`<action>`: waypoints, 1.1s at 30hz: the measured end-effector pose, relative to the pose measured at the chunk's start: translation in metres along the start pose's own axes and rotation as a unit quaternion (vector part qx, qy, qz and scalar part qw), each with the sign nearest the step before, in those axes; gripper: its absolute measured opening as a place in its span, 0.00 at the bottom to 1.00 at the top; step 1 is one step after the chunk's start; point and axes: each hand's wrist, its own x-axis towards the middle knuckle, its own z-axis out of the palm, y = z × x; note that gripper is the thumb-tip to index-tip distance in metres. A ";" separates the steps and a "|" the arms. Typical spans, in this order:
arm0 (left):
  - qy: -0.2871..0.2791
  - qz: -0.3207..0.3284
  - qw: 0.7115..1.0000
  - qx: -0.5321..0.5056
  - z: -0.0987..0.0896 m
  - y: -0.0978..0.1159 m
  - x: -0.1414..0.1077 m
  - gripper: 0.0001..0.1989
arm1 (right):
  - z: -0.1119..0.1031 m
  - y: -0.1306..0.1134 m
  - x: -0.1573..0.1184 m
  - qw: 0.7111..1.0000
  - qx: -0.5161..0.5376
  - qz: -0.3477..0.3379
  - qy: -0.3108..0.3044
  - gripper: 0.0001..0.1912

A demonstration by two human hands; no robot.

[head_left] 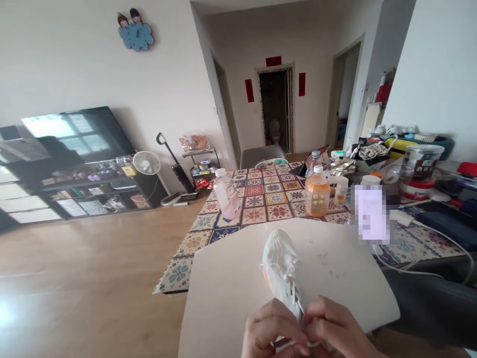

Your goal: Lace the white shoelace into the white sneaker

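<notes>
Hands meet at the bottom centre of the frame: the left hand and the right hand are both mostly closed, fingers curled and bunched together on the white laces of a white sneaker. Exactly which part of the laces they pinch is hidden by the fingers. The sneaker stands tilted up from them, toe pointing away, with a touch of orange on its sole. Behind it lies a cream rounded board, flecked with small dark specks, and a dark trouser leg shows at the right.

Farther on, the tabletop is covered in a patterned tile-print cloth. A clear bottle of pinkish liquid stands on its left side, and an orange-filled bottle stands near the middle. A pixelated blur hides an object at the right. Beyond, on the wood floor, stand a white fan and an upright vacuum. A blue wall clock hangs upper left, and a doorway with red paper banners closes the view.
</notes>
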 end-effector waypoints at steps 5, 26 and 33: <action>0.017 -0.098 0.995 -0.030 0.002 -0.007 -0.007 0.09 | 0.009 0.014 -0.003 0.983 -0.128 -0.095 0.092 0.09; 0.124 -0.310 0.866 -0.373 -0.071 -0.020 -0.012 0.17 | -0.037 0.064 -0.010 0.784 0.579 0.200 0.102 0.18; -0.083 -0.454 0.883 -0.088 -0.080 -0.017 -0.019 0.22 | -0.044 0.068 -0.010 0.907 0.365 0.179 -0.108 0.29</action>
